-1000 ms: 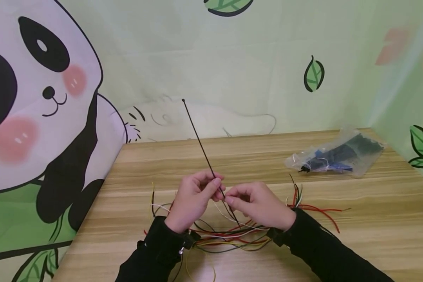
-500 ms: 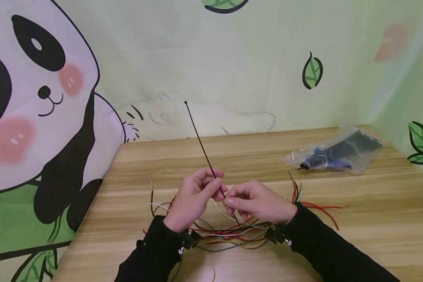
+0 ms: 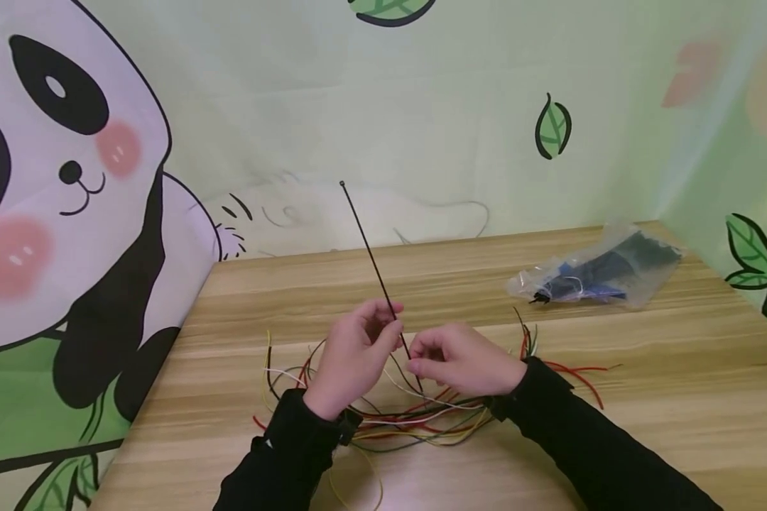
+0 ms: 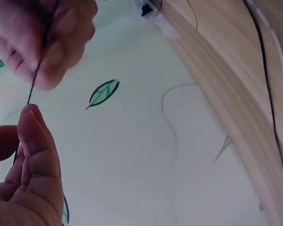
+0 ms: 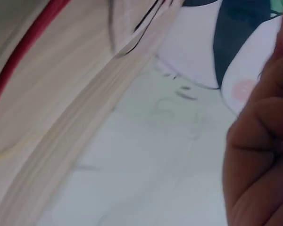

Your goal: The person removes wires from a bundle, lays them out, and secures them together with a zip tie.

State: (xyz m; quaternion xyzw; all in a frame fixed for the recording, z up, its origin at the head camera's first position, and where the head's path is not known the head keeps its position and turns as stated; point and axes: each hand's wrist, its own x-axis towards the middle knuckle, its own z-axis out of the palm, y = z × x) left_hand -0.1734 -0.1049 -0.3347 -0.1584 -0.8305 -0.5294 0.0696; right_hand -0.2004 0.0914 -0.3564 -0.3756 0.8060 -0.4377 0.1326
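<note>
A long thin black cable tie (image 3: 366,241) stands slanted over the table, its small square head at the top left. My left hand (image 3: 358,355) pinches it around the middle between thumb and fingers. Just below and to the right, my right hand (image 3: 466,360) pinches its lower part with thumb and forefinger. The left wrist view shows both the left hand (image 4: 33,174) and the right hand (image 4: 49,40) on the strip. Beneath the hands lies a loose bundle of red, black, white, yellow and green wires (image 3: 422,426).
A clear plastic bag (image 3: 642,273) with black cable ties inside lies at the back right. Red wire ends (image 3: 581,376) stick out past the right sleeve, and yellow and black ends rise at the left. A panda-printed cloth (image 3: 371,128) hangs behind the wooden table (image 3: 281,298).
Both hands keep their hold on the cable tie, which is a little more upright now, with its lower end shifted left and up. The head view has turned slightly right.
</note>
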